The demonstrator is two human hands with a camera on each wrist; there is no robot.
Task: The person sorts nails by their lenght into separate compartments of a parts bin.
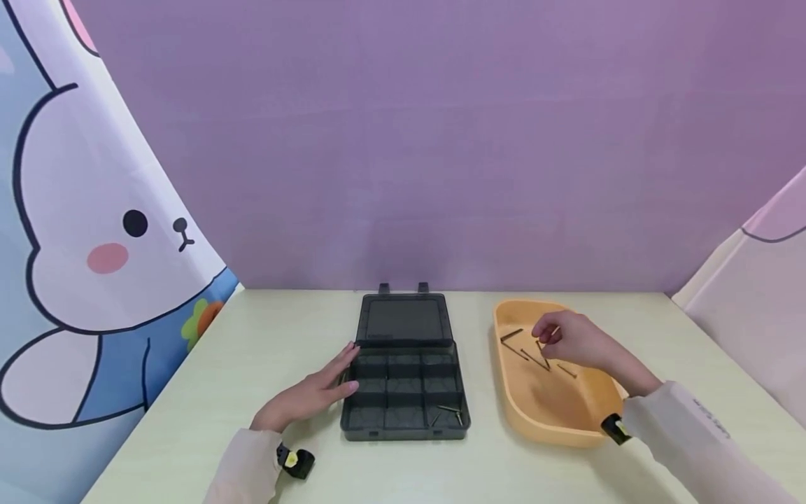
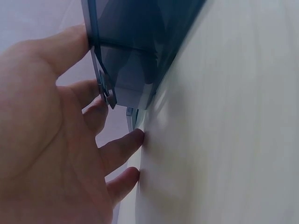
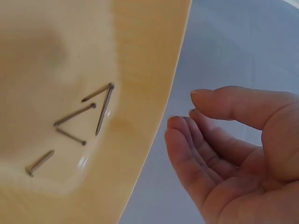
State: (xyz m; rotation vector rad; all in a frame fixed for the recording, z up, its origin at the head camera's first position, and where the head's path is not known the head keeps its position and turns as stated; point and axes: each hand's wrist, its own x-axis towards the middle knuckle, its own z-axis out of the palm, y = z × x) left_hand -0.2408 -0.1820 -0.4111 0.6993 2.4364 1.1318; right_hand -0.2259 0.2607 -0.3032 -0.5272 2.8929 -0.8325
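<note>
A dark grey compartment box [image 1: 405, 439] lies on the table with its lid [image 1: 405, 320] raised at the back. My left hand [image 1: 308, 395] rests at the box's left side, its thumb and fingertips against the edge and the lower fingertips [image 2: 133, 140] at the tabletop. My right hand [image 1: 576, 341] hovers over an orange tray [image 1: 554, 434], fingers loosely bent and a gap between thumb and fingertips, with nothing seen in it. Several thin metal nails or screws [image 3: 74, 114] lie scattered in the tray. A few small brass-coloured ones [image 1: 450, 409] sit in the box's front right compartment.
The tray stands right of the box on a pale table [image 1: 283, 315]. A purple cloth [image 1: 403, 140] rises behind the table. To the left hangs a cloth with a cartoon rabbit [image 1: 107, 231]. Small black cameras [image 1: 297, 462] are strapped at both wrists.
</note>
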